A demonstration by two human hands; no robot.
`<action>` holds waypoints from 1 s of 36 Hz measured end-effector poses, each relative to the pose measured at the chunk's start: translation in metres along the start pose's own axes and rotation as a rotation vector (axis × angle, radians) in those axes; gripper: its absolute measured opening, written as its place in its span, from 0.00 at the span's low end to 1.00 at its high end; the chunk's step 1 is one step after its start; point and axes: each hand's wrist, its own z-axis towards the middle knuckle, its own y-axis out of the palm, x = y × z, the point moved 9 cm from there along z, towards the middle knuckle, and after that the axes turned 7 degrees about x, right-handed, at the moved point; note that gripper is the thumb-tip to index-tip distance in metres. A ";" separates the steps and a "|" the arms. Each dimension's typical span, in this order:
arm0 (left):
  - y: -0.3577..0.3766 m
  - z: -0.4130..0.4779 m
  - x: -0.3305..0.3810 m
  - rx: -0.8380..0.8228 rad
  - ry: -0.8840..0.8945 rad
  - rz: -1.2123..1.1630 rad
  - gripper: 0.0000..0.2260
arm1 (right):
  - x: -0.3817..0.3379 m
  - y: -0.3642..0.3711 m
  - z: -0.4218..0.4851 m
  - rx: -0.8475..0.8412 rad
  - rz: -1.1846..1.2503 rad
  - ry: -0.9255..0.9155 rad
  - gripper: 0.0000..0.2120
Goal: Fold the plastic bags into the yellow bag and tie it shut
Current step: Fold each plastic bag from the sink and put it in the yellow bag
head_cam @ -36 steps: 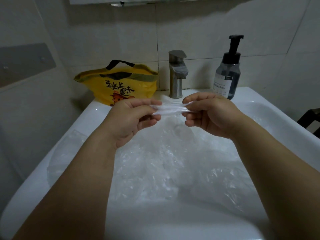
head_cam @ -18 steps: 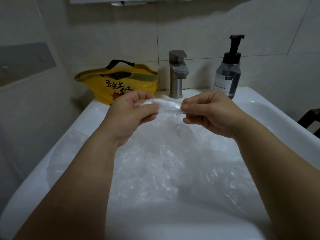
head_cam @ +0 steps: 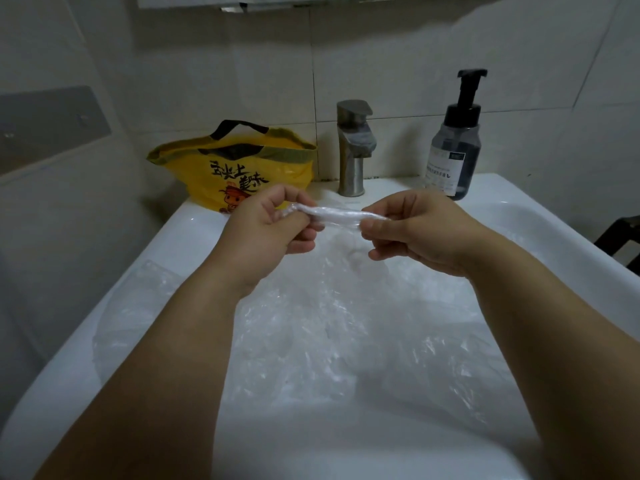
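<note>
A clear plastic bag, folded into a narrow strip [head_cam: 337, 214], is stretched level above the sink. My left hand [head_cam: 268, 233] pinches its left end with curled fingers, and my right hand [head_cam: 415, 230] pinches its right end between thumb and forefinger. Behind my left hand, the yellow bag [head_cam: 235, 168] with black handles and red print stands open on the sink's back left corner. More crumpled clear plastic bags [head_cam: 346, 327] lie in the basin beneath my forearms.
The white sink [head_cam: 194, 230] fills the lower view, and a steel tap [head_cam: 353, 150] rises at its back. A dark soap pump bottle [head_cam: 455, 143] stands at the back right. Tiled walls close in behind and left; a dark chair edge [head_cam: 620, 237] shows at right.
The strip has been drawn out a little longer between my hands. My left hand's fingers have curled more tightly around its end; both hands stay above the basin.
</note>
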 end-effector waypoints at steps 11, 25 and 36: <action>0.001 0.002 -0.004 0.027 -0.191 -0.431 0.12 | -0.012 0.007 0.001 0.071 -0.134 -0.168 0.03; -0.003 0.005 -0.007 0.083 -0.072 -0.149 0.05 | -0.006 0.017 -0.002 -0.003 -0.185 -0.111 0.03; 0.006 0.004 -0.005 0.024 -0.085 -0.271 0.07 | -0.008 0.018 -0.006 -0.023 -0.232 -0.105 0.10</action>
